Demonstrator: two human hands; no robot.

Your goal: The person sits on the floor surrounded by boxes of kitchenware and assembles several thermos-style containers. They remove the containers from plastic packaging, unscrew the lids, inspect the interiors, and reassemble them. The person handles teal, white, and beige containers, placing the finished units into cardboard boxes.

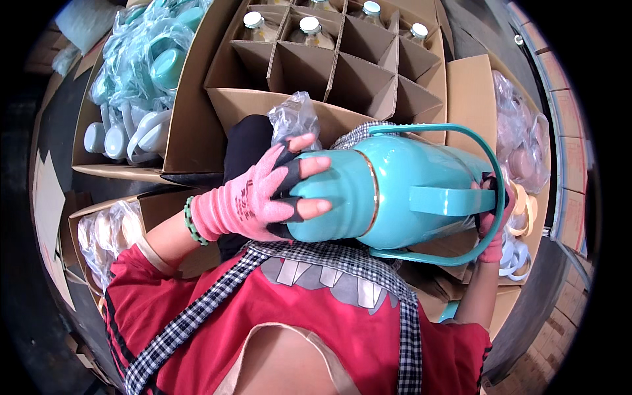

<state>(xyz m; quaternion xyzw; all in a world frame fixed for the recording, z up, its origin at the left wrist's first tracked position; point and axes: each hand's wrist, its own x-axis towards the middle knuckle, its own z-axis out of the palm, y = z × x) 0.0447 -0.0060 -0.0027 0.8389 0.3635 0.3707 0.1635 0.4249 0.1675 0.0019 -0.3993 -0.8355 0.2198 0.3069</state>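
Observation:
A turquoise vacuum jug (421,171) lies on its side across my lap, with a thin gold ring around its body. Its long carrying loop (461,135) arches past the right end, and the broad side handle (447,201) faces up. My left hand (270,194), in a pink glove with bare fingertips, grips the jug's left end. My right hand (490,227), also in a pink glove, holds the right end and is partly hidden behind the loop and handle. Just beyond my left fingers is a crumpled clear plastic bag (296,118).
Ahead stands a divided carton (257,102) with several white-capped bottles (310,26). At the left, a box (187,99) holds bagged turquoise and pale parts; a smaller box (161,217) holds cream parts. Boxes at the right contain bagged pink parts (523,141) and loose rings (513,257).

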